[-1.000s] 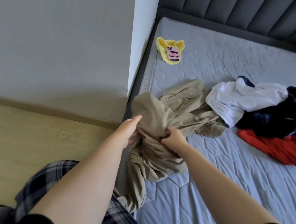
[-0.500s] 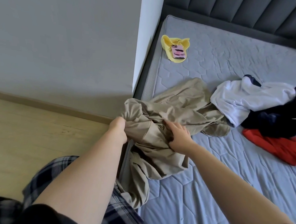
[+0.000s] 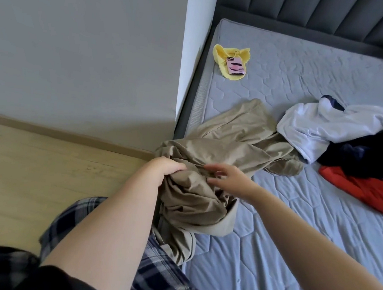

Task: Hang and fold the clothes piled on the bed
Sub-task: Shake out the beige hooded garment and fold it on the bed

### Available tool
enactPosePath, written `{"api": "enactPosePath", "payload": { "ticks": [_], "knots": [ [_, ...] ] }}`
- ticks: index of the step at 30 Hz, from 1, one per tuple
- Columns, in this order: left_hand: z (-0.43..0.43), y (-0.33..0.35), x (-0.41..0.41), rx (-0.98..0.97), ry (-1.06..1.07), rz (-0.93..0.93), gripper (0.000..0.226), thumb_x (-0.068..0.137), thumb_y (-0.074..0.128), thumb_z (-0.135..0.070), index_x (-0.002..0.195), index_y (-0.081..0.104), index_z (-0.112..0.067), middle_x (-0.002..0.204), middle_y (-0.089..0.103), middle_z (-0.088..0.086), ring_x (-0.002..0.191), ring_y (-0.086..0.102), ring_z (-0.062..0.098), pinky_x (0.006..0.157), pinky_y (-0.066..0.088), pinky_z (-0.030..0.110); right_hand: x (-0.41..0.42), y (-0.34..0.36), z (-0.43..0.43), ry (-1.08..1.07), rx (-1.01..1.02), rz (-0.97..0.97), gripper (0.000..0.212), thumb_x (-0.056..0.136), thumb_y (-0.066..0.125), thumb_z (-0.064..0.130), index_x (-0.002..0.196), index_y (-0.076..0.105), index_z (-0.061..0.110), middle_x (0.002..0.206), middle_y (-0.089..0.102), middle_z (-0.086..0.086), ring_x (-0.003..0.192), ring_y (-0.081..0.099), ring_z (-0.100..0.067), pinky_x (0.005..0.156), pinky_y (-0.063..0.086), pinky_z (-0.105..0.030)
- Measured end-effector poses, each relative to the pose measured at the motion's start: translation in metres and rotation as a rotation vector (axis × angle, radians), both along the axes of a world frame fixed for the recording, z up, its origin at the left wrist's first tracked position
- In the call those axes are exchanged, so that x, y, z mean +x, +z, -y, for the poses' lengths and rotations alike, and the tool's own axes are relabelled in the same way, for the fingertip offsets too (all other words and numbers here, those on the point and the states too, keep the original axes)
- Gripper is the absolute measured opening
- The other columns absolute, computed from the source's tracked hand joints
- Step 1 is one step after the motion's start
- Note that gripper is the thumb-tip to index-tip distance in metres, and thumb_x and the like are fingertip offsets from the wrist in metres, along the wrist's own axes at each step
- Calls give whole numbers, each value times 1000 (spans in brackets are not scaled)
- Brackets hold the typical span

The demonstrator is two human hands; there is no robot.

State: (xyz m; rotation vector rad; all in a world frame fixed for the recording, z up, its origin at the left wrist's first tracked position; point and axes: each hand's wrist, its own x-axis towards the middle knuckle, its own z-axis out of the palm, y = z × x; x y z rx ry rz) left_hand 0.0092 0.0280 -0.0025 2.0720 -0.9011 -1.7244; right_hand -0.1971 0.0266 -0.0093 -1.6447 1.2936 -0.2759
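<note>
At the lower left of the frame lies the pale wood floor [image 3: 40, 176], and along the bottom edge a plaid trouser leg [image 3: 162, 274] stands against the side of the bed. Just right of that, the left hand [image 3: 164, 169] is clenched on a bunch of the khaki garment [image 3: 228, 148], fingers curled tight into the cloth. The garment, which may be trousers, is crumpled at the near left edge of the grey mattress [image 3: 293, 250], and part of it hangs over the side towards the floor.

The right hand [image 3: 231, 181] is beside the left over the same bundle. Its fingers are spread and loosely bent and seem to hold nothing. The hand is blurred, so I cannot tell whether the fingertips touch the cloth.

Further up, near the wall, a yellow cloth [image 3: 220, 53] carries a pink phone [image 3: 235, 65], well apart from the hands. At the right of the frame a white garment [image 3: 317, 127], a navy garment [image 3: 374, 150] and a red garment [image 3: 370, 192] lie heaped, and the khaki's far end lies against the white one.

Only one hand has hold of the garment, so a slack grip could let the hanging part pull it down to the floor. A hard tug could drag the white garment along. Grabbing a random fold could leave the cloth twisted.
</note>
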Motion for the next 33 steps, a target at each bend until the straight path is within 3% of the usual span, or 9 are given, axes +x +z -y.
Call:
{"api": "enactPosePath", "payload": {
  "ticks": [4,8,12,16,22,25,28,30,33],
  "knots": [
    [-5,-10,-2,-79,-143,110,68,88,54,-4,149,26,-16,144,39,17,123,48,34,102,43,44,4,-17,-9,157,29,-357,82,79,70,27,147,25,31,136,47,3,120,48,-17,94,37,-24],
    [-8,2,1,-269,138,-425,68,84,27,17,138,49,-18,122,56,6,101,60,25,81,54,29,7,-20,-15,196,-154,-429,13,86,58,18,91,62,7,91,66,-4,84,55,-17,68,39,-29],
    [-4,15,15,-458,480,-663,72,77,25,19,127,56,-23,96,70,5,85,64,22,74,53,29,-6,21,4,-521,-163,109,33,90,61,13,58,52,14,45,51,4,40,49,-8,37,38,-16],
    [0,-2,22,-247,701,-112,35,95,43,-6,129,52,-2,125,59,17,108,61,31,76,51,36,-30,64,30,-996,-165,669,13,90,48,1,81,57,5,68,58,-9,48,60,-15,45,48,-20],
    [-7,-10,10,-283,243,190,67,79,67,-47,137,47,-18,140,46,11,122,48,31,101,40,39,-29,33,27,-701,-67,156,72,90,60,39,146,27,9,136,49,-9,115,53,-19,94,45,-33],
    [-17,-8,-3,-337,-27,-98,75,76,70,-54,141,42,-28,142,45,-2,116,49,18,95,41,33,-18,9,6,-532,-61,32,91,82,71,40,150,16,13,147,38,-6,131,42,-23,102,36,-29],
    [-21,-13,-6,-337,-412,-5,95,72,79,-42,149,28,-22,146,39,-5,130,41,17,107,36,35,-7,-9,-12,-335,90,-133,81,83,67,17,148,19,15,120,52,-11,92,63,-28,67,49,-26],
    [-21,-13,-4,-385,-491,125,68,73,80,-26,134,51,-20,128,57,-5,119,54,19,94,46,29,-7,-11,-17,-206,200,-148,45,81,55,0,125,47,-1,82,56,-15,55,56,-23,46,42,-27],
    [-20,-10,-2,-355,-500,66,17,75,77,-18,91,71,-22,90,70,-5,92,65,16,72,49,23,-13,-5,-17,-10,230,-328,14,78,54,1,86,65,2,67,54,-11,50,50,-17,49,41,-22]
  ]
}}
